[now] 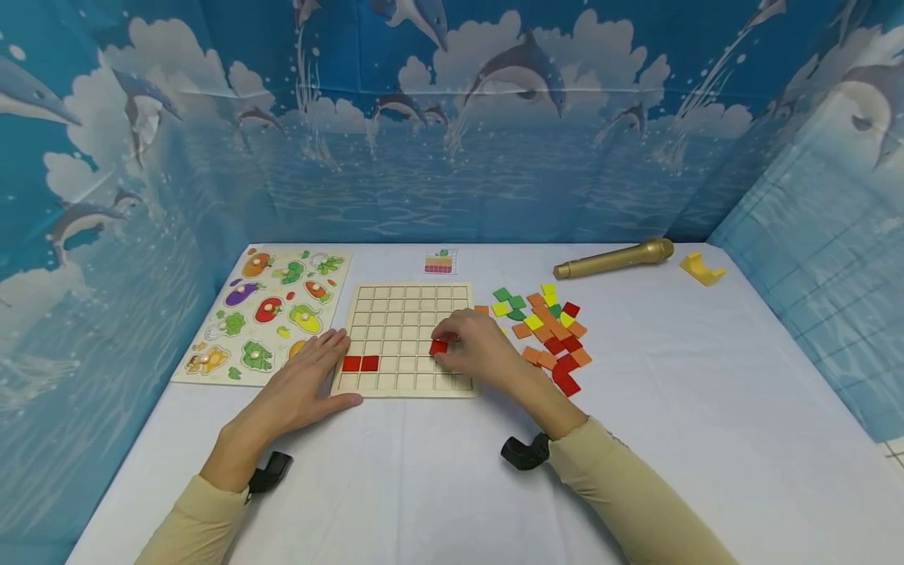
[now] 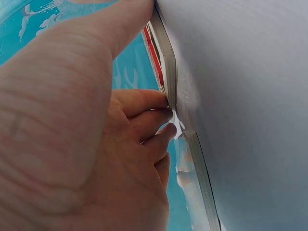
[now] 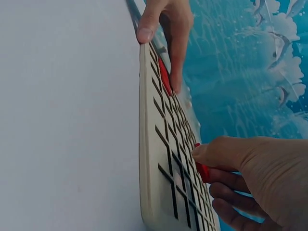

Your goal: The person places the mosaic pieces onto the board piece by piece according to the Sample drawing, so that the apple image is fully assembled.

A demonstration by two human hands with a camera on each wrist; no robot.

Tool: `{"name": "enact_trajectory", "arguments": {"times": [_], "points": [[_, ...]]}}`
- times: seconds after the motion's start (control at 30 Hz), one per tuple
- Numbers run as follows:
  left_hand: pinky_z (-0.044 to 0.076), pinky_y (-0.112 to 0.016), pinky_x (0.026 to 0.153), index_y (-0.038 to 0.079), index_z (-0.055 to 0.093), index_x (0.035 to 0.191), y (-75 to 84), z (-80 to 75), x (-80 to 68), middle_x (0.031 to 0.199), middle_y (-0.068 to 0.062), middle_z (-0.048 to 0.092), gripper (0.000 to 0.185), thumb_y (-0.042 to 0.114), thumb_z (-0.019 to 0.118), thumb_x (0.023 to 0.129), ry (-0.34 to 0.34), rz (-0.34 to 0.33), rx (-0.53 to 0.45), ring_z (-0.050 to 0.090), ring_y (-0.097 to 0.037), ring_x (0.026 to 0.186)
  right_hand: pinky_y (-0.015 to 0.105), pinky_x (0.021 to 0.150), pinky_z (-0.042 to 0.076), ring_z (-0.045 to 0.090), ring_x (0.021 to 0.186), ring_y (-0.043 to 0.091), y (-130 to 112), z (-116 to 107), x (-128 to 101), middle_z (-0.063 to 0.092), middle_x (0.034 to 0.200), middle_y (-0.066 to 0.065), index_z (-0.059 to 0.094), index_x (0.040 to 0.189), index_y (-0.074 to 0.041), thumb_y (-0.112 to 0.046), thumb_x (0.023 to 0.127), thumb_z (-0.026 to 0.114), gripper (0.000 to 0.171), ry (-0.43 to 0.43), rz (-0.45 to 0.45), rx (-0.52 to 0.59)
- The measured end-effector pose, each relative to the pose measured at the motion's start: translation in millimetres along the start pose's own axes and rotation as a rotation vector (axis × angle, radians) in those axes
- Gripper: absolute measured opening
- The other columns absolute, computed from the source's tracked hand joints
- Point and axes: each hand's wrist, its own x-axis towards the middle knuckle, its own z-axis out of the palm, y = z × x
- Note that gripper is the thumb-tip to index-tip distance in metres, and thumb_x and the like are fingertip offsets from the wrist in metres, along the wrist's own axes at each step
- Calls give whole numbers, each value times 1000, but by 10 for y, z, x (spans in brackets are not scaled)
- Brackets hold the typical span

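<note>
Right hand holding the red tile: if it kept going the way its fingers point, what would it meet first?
The right hand points left across the grid board; probably the two red tiles near the left hand, though depth is unclear.

Head view looks down from above; both wrist views skim low, close, sharing the grid board (image 1: 405,339).

Bright, even overhead light, soft faint shadows, no glare. Head view sharp with wide-angle bending at edges. Wrist views tilted, close skin slightly blurred.
</note>
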Motion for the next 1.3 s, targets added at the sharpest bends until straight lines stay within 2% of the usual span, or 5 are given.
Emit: {"name": "enact_trajectory", "arguments": {"times": [0.23, 0.5, 0.63, 0.97, 1.3], "points": [[22, -59, 130, 0, 36, 162, -8, -6, 16, 171, -19, 32, 99, 53, 79, 90, -2, -1, -6, 26, -41, 160, 28, 78, 53, 60, 86, 13, -133, 162, 128, 72, 95, -1, 80, 110, -11, -19, 88, 86, 24, -21, -41, 17], [22, -60, 130, 0, 36, 162, -25, -8, 29, 171, -19, 32, 99, 53, 79, 91, -4, 7, -15, 26, -41, 160, 27, 81, 54, 61, 87, 12, -277, 313, 235, 72, 97, -2, 80, 113, -11, -19, 91, 84, 24, -71, -45, 51], [22, -59, 130, 0, 37, 162, -22, -2, 30, 171, -19, 32, 98, 53, 79, 91, -4, 8, -16, 26, -40, 160, 26, 80, 54, 62, 86, 12, -309, 376, 270, 72, 96, -1, 80, 112, -11, -17, 91, 83, 22, -71, -78, 41], [23, -59, 130, 0, 38, 162, -18, 0, 27, 171, -18, 32, 98, 53, 79, 90, -5, 7, -9, 26, -40, 160, 29, 86, 55, 62, 90, 12, -347, 443, 289, 76, 103, -1, 81, 115, -12, -21, 92, 84, 25, -80, -120, 50], [21, -60, 130, 0, 37, 162, -33, 4, 13, 171, -19, 31, 98, 52, 79, 91, -13, 7, -11, 26, -41, 160, 31, 90, 56, 64, 95, 13, -366, 486, 284, 76, 102, -4, 82, 108, -15, -20, 92, 84, 17, -63, -152, 55]]}}
